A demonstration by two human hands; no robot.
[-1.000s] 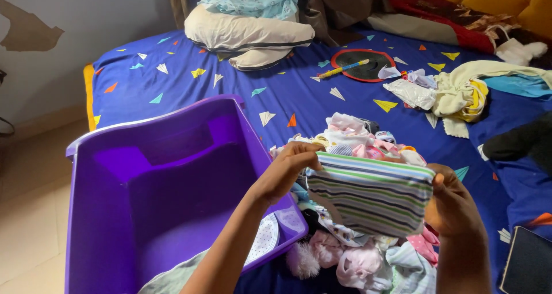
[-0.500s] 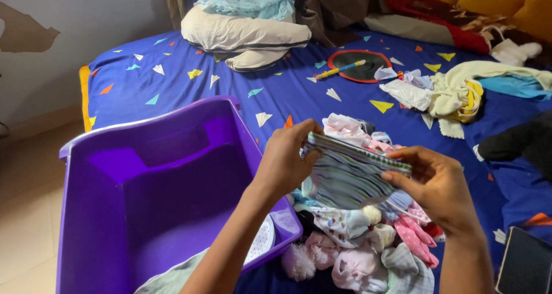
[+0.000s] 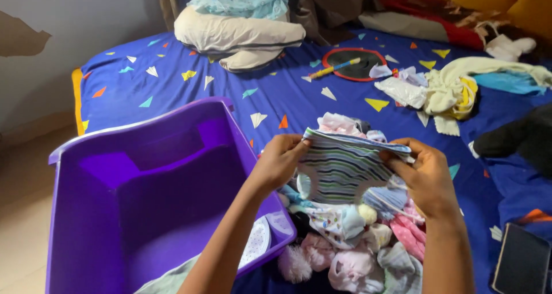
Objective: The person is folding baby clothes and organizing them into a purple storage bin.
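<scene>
Evidently mid-fold: the left hand and right hand each pinch an end of the striped baby garment, stretched between them above the clothes pile. Next, the ends likely need bringing together evenly; the purple tub sits left.

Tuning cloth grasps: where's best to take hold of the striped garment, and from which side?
Grip the striped garment by its top folded edge, at the two outer corners, coming from above and from either side. The left hand and right hand already pinch those corners, so the edge is stretched between them and the rest hangs loose over the clothes pile. Mid-cloth would likely bunch.
</scene>
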